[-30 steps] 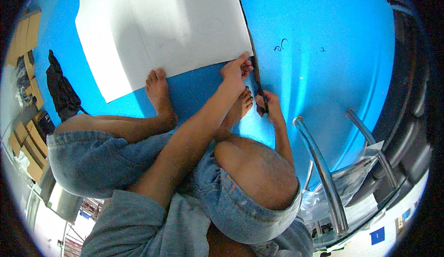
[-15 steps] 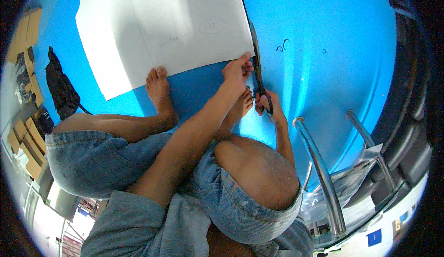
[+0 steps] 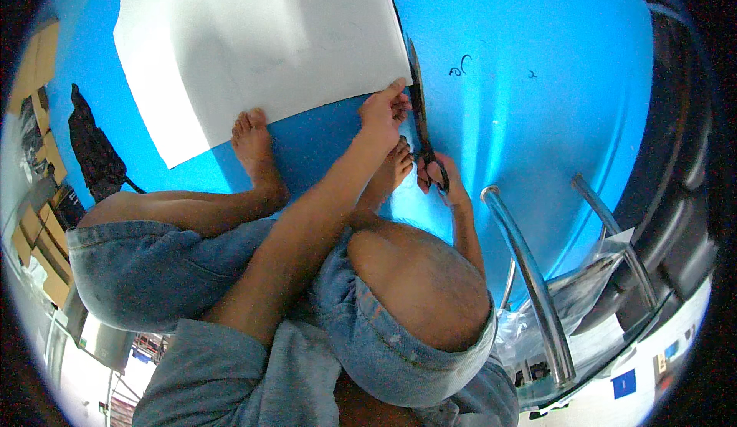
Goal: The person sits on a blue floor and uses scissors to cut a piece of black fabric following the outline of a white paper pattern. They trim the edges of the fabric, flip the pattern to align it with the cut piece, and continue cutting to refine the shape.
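Note:
A large white paper sheet (image 3: 269, 51) lies on the blue surface, its lower right corner by my left hand (image 3: 381, 116). The thumb presses on that corner while the other fingers curl beneath, pinching it. A thin black strip shows along the sheet's right edge. My right hand (image 3: 445, 181) is wrapped round the handles of long black scissors (image 3: 418, 104). Their blades point away from me, alongside the right edge of the sheet; I cannot tell how far they are parted. My bare left foot (image 3: 252, 139) rests at the sheet's near edge.
The blue surface (image 3: 537, 120) bears small black marks. At right stand chrome tube legs (image 3: 530, 281) with clear plastic (image 3: 576, 296) around them, beside a black padded piece (image 3: 675, 173). Black crumpled cloth (image 3: 94, 147) lies at left, near cardboard pieces (image 3: 46, 58).
The whole view has shifted slightly, so everything sits a little further left. Both hands keep their holds on the paper and the scissors, with little other visible movement.

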Motion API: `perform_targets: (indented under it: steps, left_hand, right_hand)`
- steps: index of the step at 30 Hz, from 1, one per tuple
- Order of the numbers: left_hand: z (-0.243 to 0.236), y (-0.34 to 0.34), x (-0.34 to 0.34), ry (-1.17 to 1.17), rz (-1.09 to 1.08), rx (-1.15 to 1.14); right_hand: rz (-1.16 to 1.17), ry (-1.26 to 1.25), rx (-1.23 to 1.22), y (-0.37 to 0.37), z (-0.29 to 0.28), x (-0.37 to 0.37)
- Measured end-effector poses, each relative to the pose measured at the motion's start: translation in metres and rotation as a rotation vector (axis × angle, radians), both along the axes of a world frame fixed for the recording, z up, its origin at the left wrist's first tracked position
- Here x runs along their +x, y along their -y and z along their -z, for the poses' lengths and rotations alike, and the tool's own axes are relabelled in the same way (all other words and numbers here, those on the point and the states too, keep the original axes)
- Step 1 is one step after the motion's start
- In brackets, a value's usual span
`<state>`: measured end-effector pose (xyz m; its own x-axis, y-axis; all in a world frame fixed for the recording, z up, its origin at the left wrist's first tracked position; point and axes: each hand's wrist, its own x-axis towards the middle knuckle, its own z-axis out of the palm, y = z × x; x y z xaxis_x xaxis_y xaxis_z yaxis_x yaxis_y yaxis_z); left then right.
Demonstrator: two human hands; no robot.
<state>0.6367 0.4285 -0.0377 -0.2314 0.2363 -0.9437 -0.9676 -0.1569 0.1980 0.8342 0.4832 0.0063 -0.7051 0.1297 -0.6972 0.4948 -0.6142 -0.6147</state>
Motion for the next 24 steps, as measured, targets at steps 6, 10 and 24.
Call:
perform_targets:
  steps: [6, 10, 24]
  left_hand:
    - [-0.002, 0.002, -0.002, -0.020, 0.126, 0.009]
    - [-0.005, -0.004, 0.001, -0.012, 0.112, -0.063]
    - [-0.005, 0.007, -0.007, 0.082, -0.005, 0.096]
  right_hand:
    - [0.232, -0.140, -0.086, 0.018, -0.005, 0.025]
    - [0.352, -0.146, -0.076, 0.037, -0.011, 0.032]
    - [0.079, -0.244, -0.186, 0.011, -0.021, 0.055]
